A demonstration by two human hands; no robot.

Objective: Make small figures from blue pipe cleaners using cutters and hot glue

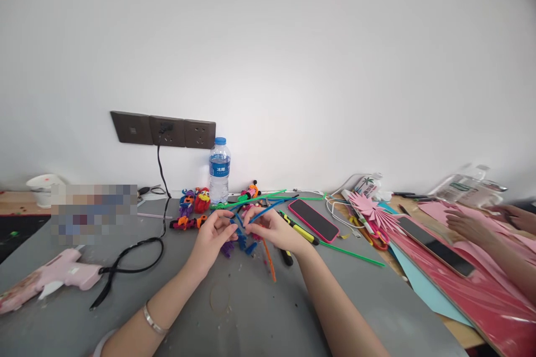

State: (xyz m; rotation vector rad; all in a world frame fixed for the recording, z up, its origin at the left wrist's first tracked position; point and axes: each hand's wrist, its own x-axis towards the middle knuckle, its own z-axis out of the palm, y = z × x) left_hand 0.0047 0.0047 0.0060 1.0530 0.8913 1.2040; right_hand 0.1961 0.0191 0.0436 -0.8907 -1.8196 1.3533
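Over the grey table mat [251, 312], my left hand [214, 234] and my right hand [270, 227] are close together with fingers pinched. Both grip a blue pipe cleaner [268, 211], whose long end slants up to the right past my right fingers. Blue and purple fuzzy pieces [242, 241] lie just under my fingertips, partly hidden. An orange pipe cleaner [269, 261] lies below my right hand. Behind my hands are green pipe cleaners [268, 196] and small pipe-cleaner figures, among them a red one [202, 199] and an orange-black one [188, 222].
A water bottle [220, 173] stands by the wall. At left lies a pink glue gun [62, 273] with a black cord [138, 244]. A pink-edged phone [314, 220], a yellow-black cutter [299, 227] and scissors [374, 234] lie right. Another person's hands [473, 228] touch pink paper.
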